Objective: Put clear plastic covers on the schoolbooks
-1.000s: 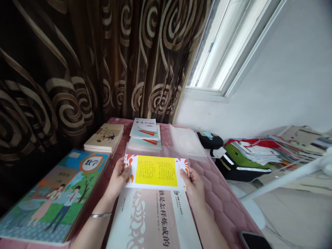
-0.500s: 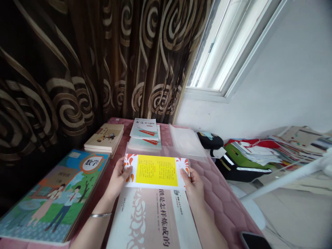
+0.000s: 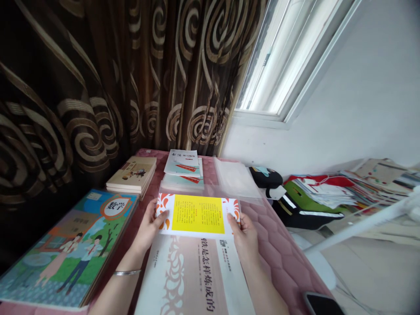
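Observation:
A paperback book [image 3: 193, 275] with a grey-pink cover and large Chinese title lies sideways in front of me. At its far end is a white flap [image 3: 198, 214] with a yellow text panel and orange-red swirls. My left hand [image 3: 154, 221] grips the flap's left end, thumb on top and fingers underneath. On the opposite end, my right hand [image 3: 243, 227] holds it the same way. A clear plastic sheet [image 3: 210, 190] shows just beyond the flap. What my fingers touch underneath is hidden.
Blue-green maths textbooks [image 3: 78, 249] are stacked at left, with small beige books [image 3: 133, 174] behind. Pale booklets [image 3: 182, 168] and clear plastic covers [image 3: 234, 177] lie farther back on the pink quilted surface [image 3: 282, 245]. A phone [image 3: 321, 304] is at the near right edge; bags and papers [image 3: 315, 192] sit beyond.
The flap tilts very slightly and sits a touch higher, showing a little more of the printed title below it. Both hands keep their hold.

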